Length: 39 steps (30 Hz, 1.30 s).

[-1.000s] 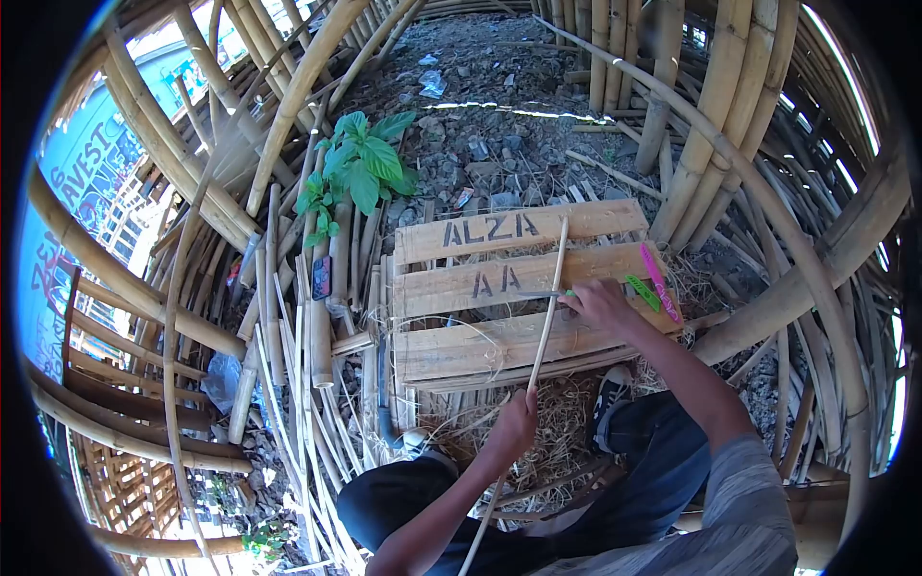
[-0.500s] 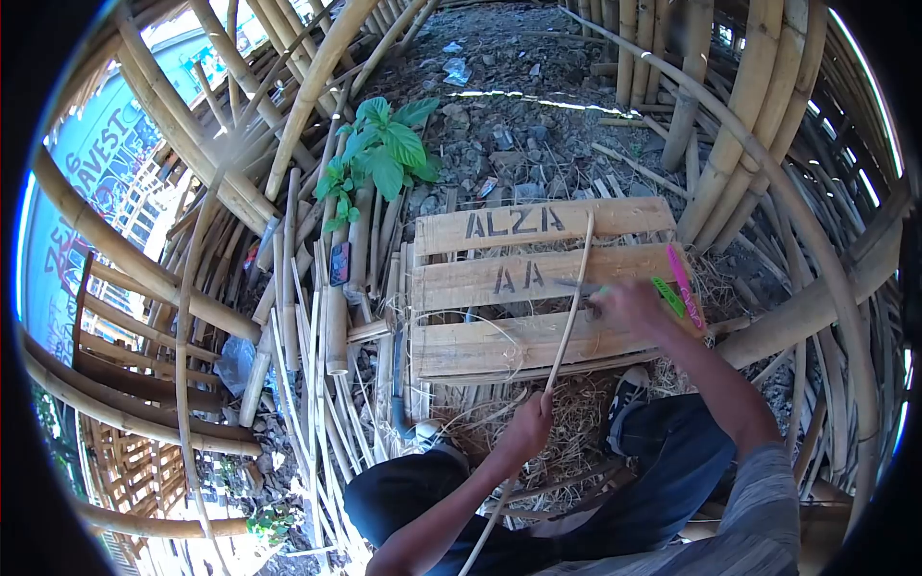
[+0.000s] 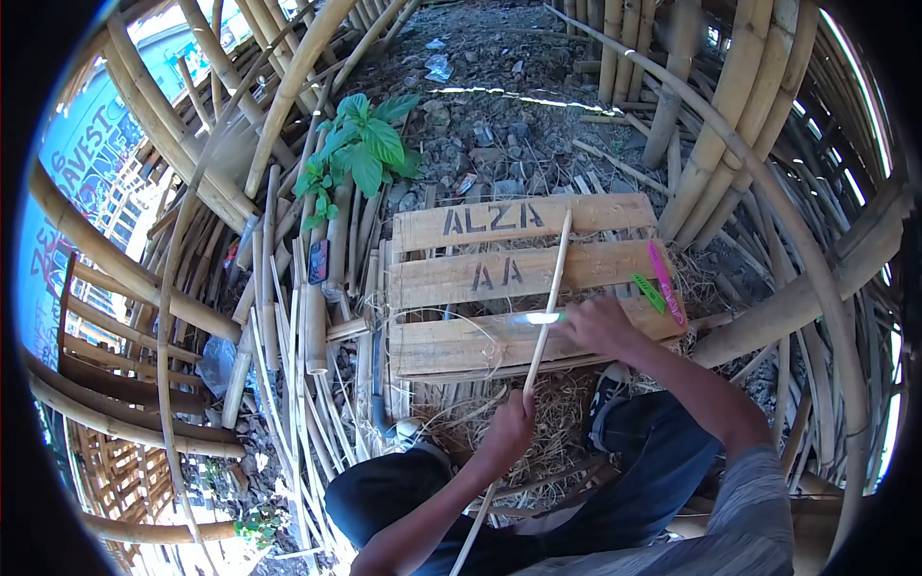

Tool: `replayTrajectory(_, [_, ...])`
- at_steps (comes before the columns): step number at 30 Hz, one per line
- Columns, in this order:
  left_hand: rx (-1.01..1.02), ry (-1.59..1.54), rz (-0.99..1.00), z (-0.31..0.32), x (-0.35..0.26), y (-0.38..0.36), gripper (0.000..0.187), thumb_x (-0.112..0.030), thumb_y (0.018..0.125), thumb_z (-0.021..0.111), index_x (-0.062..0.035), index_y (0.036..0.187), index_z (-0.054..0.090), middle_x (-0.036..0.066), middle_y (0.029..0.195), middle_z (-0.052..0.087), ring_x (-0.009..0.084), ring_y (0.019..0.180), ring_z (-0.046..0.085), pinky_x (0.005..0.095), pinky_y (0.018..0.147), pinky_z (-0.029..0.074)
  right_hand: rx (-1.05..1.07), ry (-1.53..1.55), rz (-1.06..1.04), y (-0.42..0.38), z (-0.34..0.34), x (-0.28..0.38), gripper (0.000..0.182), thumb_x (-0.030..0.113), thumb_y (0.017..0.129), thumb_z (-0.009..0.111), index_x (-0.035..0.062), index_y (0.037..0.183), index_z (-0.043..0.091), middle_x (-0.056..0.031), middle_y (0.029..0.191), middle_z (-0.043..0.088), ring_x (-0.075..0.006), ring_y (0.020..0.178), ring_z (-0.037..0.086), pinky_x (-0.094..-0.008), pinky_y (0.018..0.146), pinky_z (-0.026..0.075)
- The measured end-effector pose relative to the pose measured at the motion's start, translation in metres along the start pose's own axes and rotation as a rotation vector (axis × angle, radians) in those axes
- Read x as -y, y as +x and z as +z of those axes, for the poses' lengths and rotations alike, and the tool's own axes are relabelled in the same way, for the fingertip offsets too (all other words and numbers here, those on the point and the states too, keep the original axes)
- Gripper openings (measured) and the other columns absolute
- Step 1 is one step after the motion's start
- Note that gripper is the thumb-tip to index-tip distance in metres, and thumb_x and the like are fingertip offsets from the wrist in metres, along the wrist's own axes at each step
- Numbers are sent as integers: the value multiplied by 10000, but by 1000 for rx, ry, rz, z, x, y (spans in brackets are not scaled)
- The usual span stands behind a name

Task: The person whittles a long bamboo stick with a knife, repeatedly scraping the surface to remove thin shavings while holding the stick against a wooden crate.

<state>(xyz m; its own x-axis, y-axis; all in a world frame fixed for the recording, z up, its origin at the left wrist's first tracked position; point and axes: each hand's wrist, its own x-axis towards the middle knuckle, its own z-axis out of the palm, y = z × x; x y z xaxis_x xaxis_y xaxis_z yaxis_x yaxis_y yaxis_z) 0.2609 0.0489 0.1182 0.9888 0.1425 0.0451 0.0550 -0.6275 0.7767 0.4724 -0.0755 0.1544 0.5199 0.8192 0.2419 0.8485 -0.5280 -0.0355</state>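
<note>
My left hand (image 3: 507, 432) is wrapped round a long thin bamboo stick (image 3: 545, 336). The stick slants up across the wooden crate (image 3: 461, 350), its pale tip near the top slat, its lower end running down past my legs. In my right hand (image 3: 600, 328) is a knife (image 3: 542, 318), its blade shining brightly and lying across the stick. A bit of green shows where the blade meets my fingers; the rest of the handle is hidden. The crate's slats carry the dark letters "ALZA" and "AA", plus pink (image 3: 663, 274) and green (image 3: 648, 291) painted marks on the right.
Bamboo poles (image 3: 740, 125) frame both sides. Split bamboo strips (image 3: 298, 394) lie left of the crate, near a phone-like object (image 3: 318, 261) and a leafy plant (image 3: 360, 149). Straw shavings (image 3: 538, 446) cover the ground between my feet. Stony soil (image 3: 480, 125) extends beyond the crate.
My right hand has come down and left along the stick, and the knife blade, formerly higher up, now crosses the stick lower. My left hand keeps its grip. The whole view has shifted slightly.
</note>
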Motion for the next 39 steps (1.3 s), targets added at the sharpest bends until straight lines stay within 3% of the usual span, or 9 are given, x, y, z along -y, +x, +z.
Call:
replayTrajectory(3, [36, -104, -237, -5, -8, 2, 376, -282, 986, 322, 41, 840, 444, 287, 699, 483, 489, 724, 462, 525, 600, 354, 103, 33, -149, -6, 5, -8, 475, 479, 883, 487, 79, 670, 630, -122, 522, 574, -266, 460, 591, -392, 450, 477])
replayTrajectory(9, [9, -223, -212, -8, -6, 10, 369, -287, 982, 330, 35, 850, 452, 303, 650, 509, 510, 628, 486, 573, 550, 353, 52, -58, 148, 27, 7, -42, 441, 481, 870, 506, 82, 721, 619, -94, 471, 540, -240, 453, 593, -363, 431, 472])
replayTrajectory(15, [73, -201, -292, -15, -15, 3, 424, -330, 988, 283, 40, 846, 433, 302, 707, 478, 512, 716, 447, 529, 623, 336, 87, 75, -236, -5, 9, 13, 491, 501, 883, 473, 77, 661, 583, -85, 505, 565, -245, 454, 588, -369, 426, 461])
replayTrajectory(17, [70, -196, -299, -14, -13, 0, 417, -327, 987, 286, 37, 848, 435, 298, 698, 483, 509, 709, 451, 533, 624, 334, 78, -4, 26, 1, 2, -12, 515, 520, 878, 461, 72, 667, 603, -97, 514, 574, -266, 480, 601, -387, 454, 474])
replayTrajectory(21, [58, -220, -254, -11, -15, 8, 423, -330, 988, 285, 37, 841, 437, 289, 685, 485, 497, 693, 453, 522, 623, 344, -127, -72, 71, 23, -7, -61, 536, 538, 875, 450, 67, 675, 614, -114, 548, 592, -279, 518, 619, -394, 486, 487])
replayTrajectory(25, [78, -233, -279, -7, -8, 4, 431, -326, 990, 281, 38, 823, 441, 276, 683, 482, 482, 682, 448, 505, 625, 350, 181, -67, 88, 13, -24, -8, 512, 512, 885, 452, 52, 754, 635, -140, 613, 618, -319, 585, 632, -414, 542, 504])
replayTrajectory(27, [40, -207, -181, -5, -6, 2, 354, -280, 986, 311, 38, 876, 423, 295, 621, 505, 513, 628, 484, 576, 547, 346, 401, 177, 100, 3, -27, 9, 498, 501, 876, 479, 23, 882, 618, -186, 695, 617, -365, 672, 622, -438, 619, 497])
replayTrajectory(30, [40, -200, -191, -4, -6, 0, 360, -284, 986, 313, 38, 866, 419, 295, 608, 502, 514, 611, 482, 578, 537, 348, 487, 261, 104, -10, -37, 18, 495, 496, 879, 477, 30, 978, 611, -221, 787, 623, -381, 746, 619, -469, 702, 486])
replayTrajectory(39, [-1, -128, -151, 0, -7, 1, 361, -289, 983, 330, 36, 849, 410, 292, 589, 501, 507, 585, 490, 579, 518, 368, 350, 99, 202, -3, -30, 14, 521, 503, 875, 473, 11, 808, 632, -192, 723, 628, -350, 713, 633, -451, 667, 494])
